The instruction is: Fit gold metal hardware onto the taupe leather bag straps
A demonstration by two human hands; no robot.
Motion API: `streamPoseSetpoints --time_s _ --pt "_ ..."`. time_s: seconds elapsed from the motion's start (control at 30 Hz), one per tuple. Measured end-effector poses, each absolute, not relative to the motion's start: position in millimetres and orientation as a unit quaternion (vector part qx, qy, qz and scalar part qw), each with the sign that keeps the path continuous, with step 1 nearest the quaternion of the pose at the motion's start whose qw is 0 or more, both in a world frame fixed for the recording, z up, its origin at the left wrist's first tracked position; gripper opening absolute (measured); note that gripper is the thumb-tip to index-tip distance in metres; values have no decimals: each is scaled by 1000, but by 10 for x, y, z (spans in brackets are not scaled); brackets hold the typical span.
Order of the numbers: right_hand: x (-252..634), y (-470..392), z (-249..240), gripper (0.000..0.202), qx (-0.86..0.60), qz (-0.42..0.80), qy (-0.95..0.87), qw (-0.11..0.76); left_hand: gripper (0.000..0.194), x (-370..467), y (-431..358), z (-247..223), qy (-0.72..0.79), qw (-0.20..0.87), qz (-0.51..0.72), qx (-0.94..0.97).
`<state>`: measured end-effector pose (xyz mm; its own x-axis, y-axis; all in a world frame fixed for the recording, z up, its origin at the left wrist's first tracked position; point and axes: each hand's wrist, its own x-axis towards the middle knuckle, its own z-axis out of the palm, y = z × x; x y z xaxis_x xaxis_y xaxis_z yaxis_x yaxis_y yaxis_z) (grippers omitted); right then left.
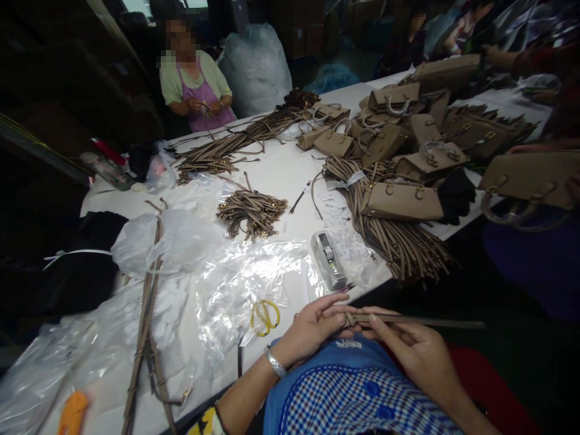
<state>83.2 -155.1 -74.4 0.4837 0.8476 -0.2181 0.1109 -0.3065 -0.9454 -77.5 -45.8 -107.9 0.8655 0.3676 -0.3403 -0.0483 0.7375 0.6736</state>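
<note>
A thin taupe strap (426,321) is held between my two hands, just above my lap at the table's front edge. My left hand (317,326) pinches its left end, where a small loop or keeper shows. My right hand (410,344) grips the strap a little further right, thumb on top, and the free end sticks out to the right. Near my left hand, yellow-handled scissors (265,317) lie on clear plastic. A grey tape dispenser (328,260) stands just beyond my hands.
Short straps (251,212) are heaped mid-table. Long straps (385,235) and taupe handbags (401,200) fill the right. Plastic bags (172,241), more straps (147,302) and an orange tool (72,414) lie left. A person (199,90) works across the table; others are at the right.
</note>
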Motion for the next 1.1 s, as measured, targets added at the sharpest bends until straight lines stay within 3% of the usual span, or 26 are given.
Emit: streamPoseSetpoints --time_s 0.1,0.27,0.47,0.57,0.8,0.93,1.1 --pt "837 -1592 -821 27 -720 381 -378 440 45 -777 -509 -1131 281 862 122 404" --pt "947 -1587 -699 21 -718 282 -499 396 46 -800 -550 -1178 303 821 123 467" --pt "1359 -1471 -402 24 -599 525 -415 440 49 -819 -488 -1074 310 804 105 496" --pt "1507 -1390 -411 19 -547 583 -413 436 49 -824 -499 -1053 306 811 98 489" --pt "1530 -1279 -446 43 -550 572 -524 308 48 -877 -567 -1134 305 819 97 476" --pt "1416 -1271 -411 33 -617 508 -564 207 46 -888 -585 -1161 310 815 105 479" --pt "1333 -1286 -512 34 -638 461 -592 169 44 -869 -591 -1136 314 813 106 479"
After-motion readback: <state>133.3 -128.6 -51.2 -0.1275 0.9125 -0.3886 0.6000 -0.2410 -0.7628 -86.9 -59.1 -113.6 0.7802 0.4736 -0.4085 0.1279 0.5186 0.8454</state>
